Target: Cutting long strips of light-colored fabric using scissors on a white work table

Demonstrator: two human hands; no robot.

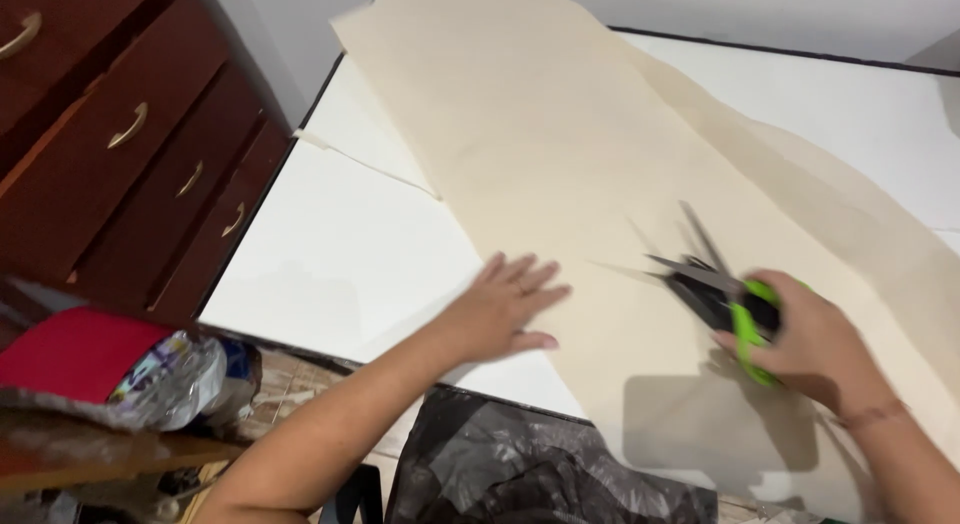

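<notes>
The right hand [820,339] grips green-handled scissors [725,294], blades apart over the cream paper [560,144] that runs diagonally across the white table [330,254]. The left hand [500,309] lies flat, fingers spread, pressing the paper's near edge. A dark drawer chest [120,134] stands left

The long sheet of paper [560,164] is plain pale beige, unpatterned. The flat tabletop [330,254] under it is white with a thin black edge. The scissors [725,294] have bright lime-green handles and dark grey blades. The wooden chest of drawers [110,154] is dark reddish brown with curved brass-coloured handles. The crumpled plastic bag [520,469] is glossy black. The flat cloth-like piece [70,349] is red.
</notes>
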